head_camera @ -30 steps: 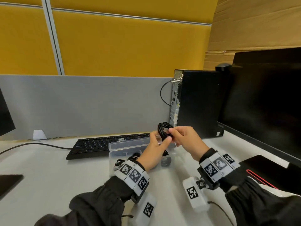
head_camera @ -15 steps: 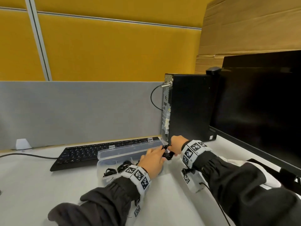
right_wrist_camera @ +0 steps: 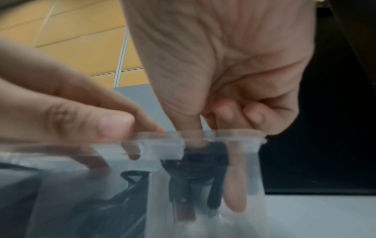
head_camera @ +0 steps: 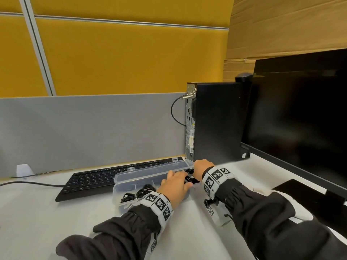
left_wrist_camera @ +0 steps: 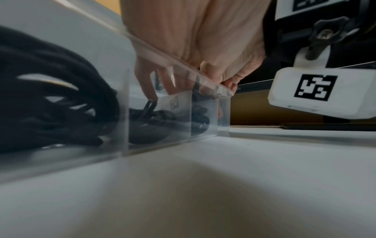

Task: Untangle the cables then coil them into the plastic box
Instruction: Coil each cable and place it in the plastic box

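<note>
We are pressing a coil [head_camera: 189,177] into the box's [head_camera: 150,170] right-end compartment: right hand [head_camera: 203,168] pinching it, left hand [head_camera: 175,185] fingers straight, steadying. Other coils [head_camera: 144,190] already sitting in compartments to the left. Approx. final stage; lid still open.

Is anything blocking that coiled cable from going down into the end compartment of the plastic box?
Nothing visible blocks it. The coiled cable is already down inside the rightmost compartment of the plastic box, lid open behind. The right hand holds it from above, and the left hand reaches in beside it.
</note>
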### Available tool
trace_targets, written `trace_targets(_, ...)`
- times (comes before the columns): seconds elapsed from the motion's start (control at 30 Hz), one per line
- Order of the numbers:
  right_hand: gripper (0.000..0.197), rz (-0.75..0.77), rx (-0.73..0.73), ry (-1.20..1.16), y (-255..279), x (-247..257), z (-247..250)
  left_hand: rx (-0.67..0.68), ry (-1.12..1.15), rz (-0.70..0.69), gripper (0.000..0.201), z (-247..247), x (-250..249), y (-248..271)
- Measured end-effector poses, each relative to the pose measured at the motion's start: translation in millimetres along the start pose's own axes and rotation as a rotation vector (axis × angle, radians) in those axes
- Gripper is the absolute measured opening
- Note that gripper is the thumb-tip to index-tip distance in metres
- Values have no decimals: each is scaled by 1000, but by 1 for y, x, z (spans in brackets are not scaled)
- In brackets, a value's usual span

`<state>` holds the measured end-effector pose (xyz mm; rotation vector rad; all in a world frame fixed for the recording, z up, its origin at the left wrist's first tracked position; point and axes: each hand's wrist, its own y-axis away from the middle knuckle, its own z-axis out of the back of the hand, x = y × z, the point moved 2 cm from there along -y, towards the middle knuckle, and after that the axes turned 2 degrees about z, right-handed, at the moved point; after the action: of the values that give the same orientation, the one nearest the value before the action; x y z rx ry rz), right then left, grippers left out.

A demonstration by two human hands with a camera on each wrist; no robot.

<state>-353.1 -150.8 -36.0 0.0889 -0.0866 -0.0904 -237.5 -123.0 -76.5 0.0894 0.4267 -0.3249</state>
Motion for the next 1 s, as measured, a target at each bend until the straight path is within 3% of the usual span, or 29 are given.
trace_targets(0.17,37,-47,-69,-98,5,-4,-2,74,-133,-61,47,11,-9,14)
trace_targets(0.33,35,23,-79,23,8,-2,-3,51,-83,42,49,2,-1,3)
trace_targets(0.43,33,53,-82,63,8,-1,-3,27,-117,-52,42,2,-1,3)
trace_targets(0.53,30,76,-51,149,8,1,-4,30,-185,-131,45,4,-4,4)
trace_targets(0.8,24,191,114,295,4,1,1,22,-261,-160,45,1,-7,5)
trace_targets(0.87,14,212,135,282,2,-2,7,14,-290,-167,46,0,-6,4)
trace_targets(1.0,18,254,121,198,-5,-9,10,-3,-312,-159,47,-2,-6,2)
